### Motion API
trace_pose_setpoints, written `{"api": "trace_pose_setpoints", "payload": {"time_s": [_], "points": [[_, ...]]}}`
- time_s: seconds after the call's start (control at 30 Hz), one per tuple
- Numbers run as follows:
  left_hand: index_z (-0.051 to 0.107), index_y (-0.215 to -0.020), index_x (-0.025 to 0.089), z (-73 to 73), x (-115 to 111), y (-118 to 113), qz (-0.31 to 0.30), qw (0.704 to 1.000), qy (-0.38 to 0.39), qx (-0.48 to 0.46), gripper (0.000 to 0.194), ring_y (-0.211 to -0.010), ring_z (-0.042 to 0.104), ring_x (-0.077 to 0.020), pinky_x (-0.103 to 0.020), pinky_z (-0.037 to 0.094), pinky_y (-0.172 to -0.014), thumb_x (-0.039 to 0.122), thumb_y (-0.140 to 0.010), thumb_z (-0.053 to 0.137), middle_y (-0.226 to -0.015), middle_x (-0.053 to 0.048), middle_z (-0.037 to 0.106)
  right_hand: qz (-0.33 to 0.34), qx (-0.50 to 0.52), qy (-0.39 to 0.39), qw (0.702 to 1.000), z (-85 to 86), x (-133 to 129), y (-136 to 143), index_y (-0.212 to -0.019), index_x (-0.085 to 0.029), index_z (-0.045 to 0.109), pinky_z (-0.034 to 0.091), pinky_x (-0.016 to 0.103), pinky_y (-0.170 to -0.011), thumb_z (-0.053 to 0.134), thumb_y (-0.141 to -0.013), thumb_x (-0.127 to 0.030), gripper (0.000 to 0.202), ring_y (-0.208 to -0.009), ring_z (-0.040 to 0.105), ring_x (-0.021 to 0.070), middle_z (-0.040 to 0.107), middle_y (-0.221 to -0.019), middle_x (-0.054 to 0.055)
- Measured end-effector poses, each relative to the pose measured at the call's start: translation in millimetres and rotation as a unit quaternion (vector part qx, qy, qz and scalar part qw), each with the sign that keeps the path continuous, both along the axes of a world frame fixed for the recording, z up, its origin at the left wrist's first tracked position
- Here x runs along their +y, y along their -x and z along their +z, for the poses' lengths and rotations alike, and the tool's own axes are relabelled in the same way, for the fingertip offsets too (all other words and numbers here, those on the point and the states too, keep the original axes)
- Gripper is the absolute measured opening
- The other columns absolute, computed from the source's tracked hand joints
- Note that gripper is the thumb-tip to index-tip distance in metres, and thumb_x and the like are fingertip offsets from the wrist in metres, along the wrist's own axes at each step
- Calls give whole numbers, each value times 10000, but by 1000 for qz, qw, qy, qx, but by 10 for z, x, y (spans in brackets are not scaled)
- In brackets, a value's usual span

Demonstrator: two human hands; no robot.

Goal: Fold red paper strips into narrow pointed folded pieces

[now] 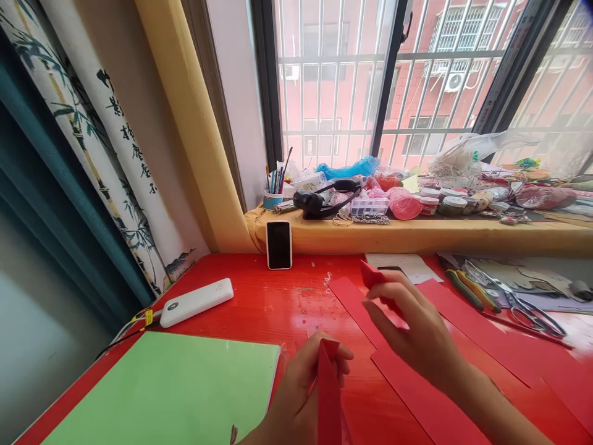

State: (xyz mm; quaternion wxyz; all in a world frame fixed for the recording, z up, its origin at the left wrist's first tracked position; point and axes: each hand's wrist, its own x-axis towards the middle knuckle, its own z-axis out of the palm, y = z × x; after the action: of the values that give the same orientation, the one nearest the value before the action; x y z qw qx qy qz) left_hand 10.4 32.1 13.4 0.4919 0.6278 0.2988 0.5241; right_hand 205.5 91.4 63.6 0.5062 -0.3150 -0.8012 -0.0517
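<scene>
My left hand (308, 380), low in the middle of the view, is closed around a narrow folded strip of red paper (328, 395) that stands up along its palm. To the right and higher is my right hand (412, 321), its fingers curled around a small folded red paper piece (373, 275) whose pointed tip sticks out past the fingertips. Flat red paper sheets (417, 395) lie under and beside my right hand. The two hands are apart.
A green sheet (176, 383) covers the left front of the red table (296, 296). Behind it lie a white power bank (197, 303) and an upright phone (278, 245). Pliers (466, 289) and scissors (523, 306) rest at the right. Craft supplies crowd the windowsill (324, 238).
</scene>
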Motion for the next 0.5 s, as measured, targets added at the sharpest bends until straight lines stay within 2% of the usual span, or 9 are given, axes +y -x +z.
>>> {"api": "trace_pose_setpoints", "payload": {"time_s": [0.1,0.17,0.23,0.3,0.37,0.43,0.5], "points": [[650,-995,212,-14,7,9,-2,1000,10,7,414,-735,500,-157,-271,431,-698,603,-983,516,-837,-29,578,23,-12,84,996,-173,-180,-62,-1112,-284,543,549,255,-670,501,-961,-140,212,-797,682,157,688,-994,43],[646,-1002,215,-13,11,17,-4,1000,14,10,401,-744,502,-155,-267,431,-705,593,-990,511,-851,-28,581,30,2,134,991,-257,-273,-87,-1354,-305,446,575,275,-712,493,-977,-178,400,-866,708,175,708,-1057,62],[642,-1006,212,-5,11,22,-2,1000,18,17,397,-751,507,-158,-271,437,-714,587,-993,509,-851,-29,581,42,11,209,977,-275,-359,-94,-1494,-325,343,590,282,-727,470,-992,-218,528,-882,715,179,721,-1061,63],[641,-1007,203,-5,8,22,5,999,17,28,401,-754,515,-164,-281,444,-723,580,-997,505,-842,-34,582,67,16,286,956,-226,-448,-79,-1452,-356,459,591,291,-763,484,-988,-269,473,-876,714,184,735,-1021,45],[642,-1006,196,-18,5,13,12,999,10,30,404,-762,524,-168,-287,445,-730,577,-996,509,-840,-37,586,91,38,339,935,-142,-540,-47,-1263,-371,650,584,309,-803,517,-972,-353,320,-894,711,207,747,-981,35],[635,-989,196,-38,2,-3,8,1000,15,15,393,-748,526,-160,-278,439,-710,571,-995,515,-849,-33,591,109,63,399,908,-70,-625,-8,-1110,-366,731,587,308,-750,528,-955,-454,270,-834,705,221,748,-899,34],[617,-978,202,-49,-3,-21,-2,1000,29,-9,390,-712,515,-144,-260,428,-666,579,-991,518,-855,-24,588,124,73,466,873,-45,-689,24,-1057,-366,754,581,302,-665,542,-929,-535,300,-746,685,222,731,-809,31]]}}
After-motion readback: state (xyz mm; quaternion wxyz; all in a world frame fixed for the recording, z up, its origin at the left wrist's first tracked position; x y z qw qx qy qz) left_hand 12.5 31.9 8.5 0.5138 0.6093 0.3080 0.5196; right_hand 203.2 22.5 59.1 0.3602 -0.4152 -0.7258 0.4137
